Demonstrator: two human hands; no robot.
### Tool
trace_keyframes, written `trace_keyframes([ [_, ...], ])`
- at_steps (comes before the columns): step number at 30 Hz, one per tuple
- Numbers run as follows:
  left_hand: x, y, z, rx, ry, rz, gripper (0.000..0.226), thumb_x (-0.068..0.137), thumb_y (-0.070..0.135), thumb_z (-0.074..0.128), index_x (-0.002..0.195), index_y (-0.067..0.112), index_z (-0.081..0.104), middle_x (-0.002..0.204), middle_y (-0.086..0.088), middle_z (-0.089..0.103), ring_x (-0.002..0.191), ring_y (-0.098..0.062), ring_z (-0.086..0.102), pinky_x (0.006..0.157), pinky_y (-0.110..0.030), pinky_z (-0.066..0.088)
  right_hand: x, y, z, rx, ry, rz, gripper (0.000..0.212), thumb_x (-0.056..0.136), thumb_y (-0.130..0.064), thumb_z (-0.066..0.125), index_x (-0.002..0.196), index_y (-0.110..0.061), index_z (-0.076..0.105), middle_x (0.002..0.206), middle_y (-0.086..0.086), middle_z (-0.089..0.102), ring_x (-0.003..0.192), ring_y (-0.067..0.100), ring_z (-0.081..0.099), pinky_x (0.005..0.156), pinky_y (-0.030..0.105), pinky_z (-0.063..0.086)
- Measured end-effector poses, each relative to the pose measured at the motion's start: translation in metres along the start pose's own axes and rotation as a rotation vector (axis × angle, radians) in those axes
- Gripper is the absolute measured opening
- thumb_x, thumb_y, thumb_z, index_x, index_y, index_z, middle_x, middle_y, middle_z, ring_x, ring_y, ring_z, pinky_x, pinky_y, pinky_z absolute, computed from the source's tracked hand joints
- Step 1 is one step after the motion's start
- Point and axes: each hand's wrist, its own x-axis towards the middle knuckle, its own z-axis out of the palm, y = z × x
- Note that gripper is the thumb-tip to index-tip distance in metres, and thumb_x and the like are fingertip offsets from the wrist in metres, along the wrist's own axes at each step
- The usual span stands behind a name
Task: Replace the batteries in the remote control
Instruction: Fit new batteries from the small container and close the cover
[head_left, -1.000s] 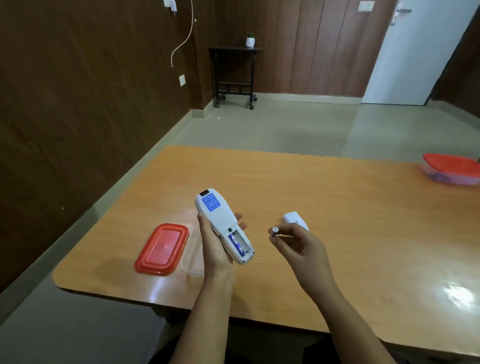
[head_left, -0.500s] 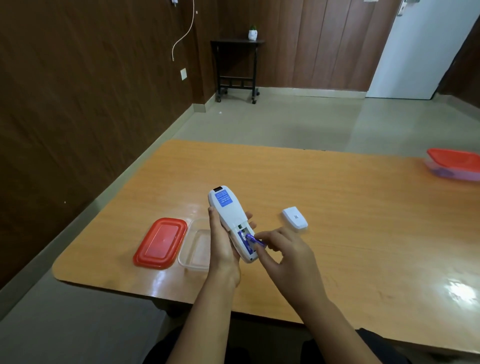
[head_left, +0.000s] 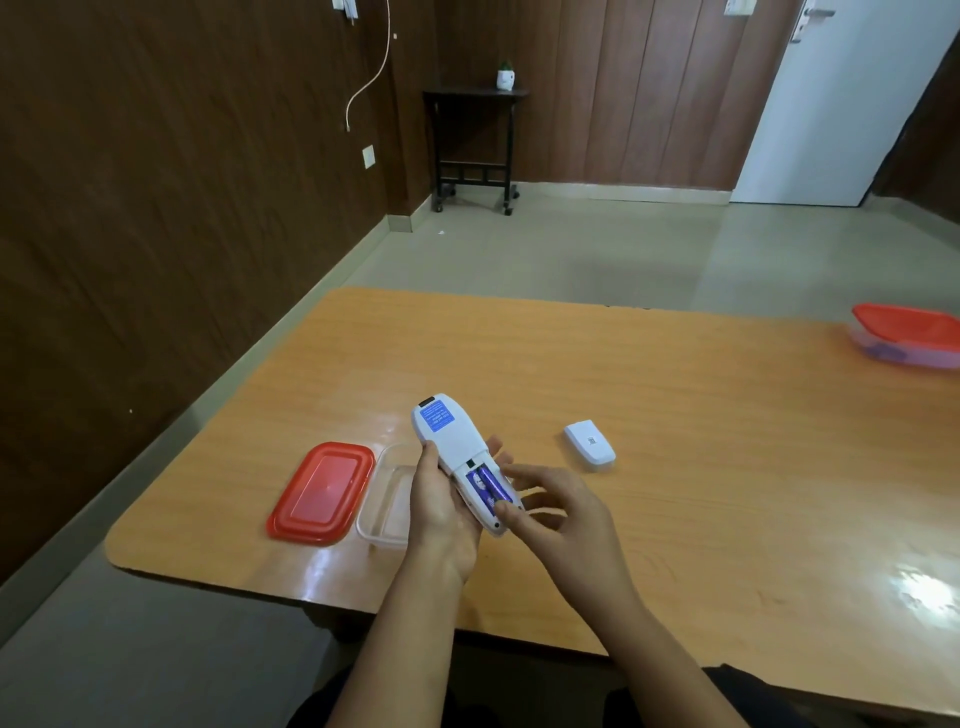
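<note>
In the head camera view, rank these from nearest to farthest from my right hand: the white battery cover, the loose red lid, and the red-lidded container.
1. white battery cover, on the table just beyond the right hand.
2. loose red lid, lying off to the left.
3. red-lidded container, at the far right edge.

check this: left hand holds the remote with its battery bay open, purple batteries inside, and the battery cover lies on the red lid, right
Not quite. The head view shows the battery cover on the bare table, right of the hands and apart from the red lid. The rest holds: the left hand holds the remote, bay open, purple batteries inside.
</note>
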Motion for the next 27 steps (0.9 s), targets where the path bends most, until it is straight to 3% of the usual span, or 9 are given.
trace_keyframes([
  [4,-0.003,-0.005,0.005,0.032,-0.023,0.015,0.035,0.098,0.022,0.038,0.132,0.016,0.043,0.103,-0.011,0.068,0.097,-0.023,0.065,0.075,-0.039,0.052,0.003,-0.001,-0.002,0.360,0.031,0.333,0.027,0.074,-0.013,0.078,0.098,-0.020,0.067,0.101,0.002,0.068,0.088,0.009,0.066,0.074,0.023,0.054],
  [7,-0.004,-0.009,0.007,0.091,-0.058,0.050,0.053,0.089,-0.006,0.040,0.138,0.013,0.039,0.107,-0.010,0.066,0.095,-0.022,0.066,0.067,-0.034,0.055,0.006,-0.001,-0.007,0.622,-0.033,0.530,0.036,0.075,-0.010,0.076,0.108,-0.009,0.062,0.104,0.014,0.072,0.091,0.022,0.070,0.075,0.030,0.057],
  [13,-0.004,-0.012,0.006,0.201,-0.146,0.079,0.062,0.087,-0.013,0.040,0.141,0.017,0.037,0.111,-0.011,0.068,0.103,-0.024,0.065,0.080,-0.041,0.054,0.007,-0.002,-0.009,0.728,-0.024,0.604,0.029,0.076,0.004,0.069,0.102,-0.006,0.062,0.082,0.009,0.075,0.067,0.014,0.070,0.056,0.022,0.052],
  [19,-0.003,-0.015,0.005,0.243,-0.197,0.081,0.061,0.089,-0.012,0.044,0.142,0.017,0.036,0.119,-0.012,0.066,0.109,-0.026,0.065,0.088,-0.046,0.053,0.009,0.000,-0.011,0.666,-0.035,0.622,0.018,0.077,0.001,0.063,0.093,-0.008,0.062,0.079,0.008,0.071,0.068,0.016,0.062,0.059,0.024,0.048],
  [22,-0.001,-0.014,0.005,0.140,-0.192,0.024,0.055,0.089,-0.008,0.046,0.139,0.015,0.041,0.113,-0.010,0.069,0.099,-0.023,0.069,0.076,-0.040,0.058,0.013,0.000,-0.022,0.572,-0.117,0.575,0.008,0.083,-0.011,0.064,0.091,-0.014,0.063,0.085,0.004,0.071,0.076,0.018,0.061,0.067,0.028,0.049],
  [24,0.000,-0.012,0.004,0.082,-0.139,-0.023,0.045,0.090,0.001,0.050,0.134,0.011,0.047,0.106,-0.010,0.070,0.096,-0.023,0.069,0.072,-0.037,0.057,0.024,0.005,-0.034,0.410,-0.009,0.491,0.007,0.088,-0.022,0.062,0.092,-0.017,0.064,0.093,0.000,0.067,0.081,0.017,0.061,0.073,0.030,0.047],
  [27,0.004,-0.010,0.001,0.010,-0.049,-0.071,0.031,0.094,0.019,0.049,0.125,0.016,0.050,0.099,-0.011,0.068,0.096,-0.027,0.065,0.079,-0.041,0.051,0.049,0.026,-0.051,-0.141,0.292,0.281,0.020,0.086,-0.033,0.061,0.103,-0.022,0.062,0.111,-0.002,0.059,0.099,0.016,0.056,0.074,0.030,0.042],
])
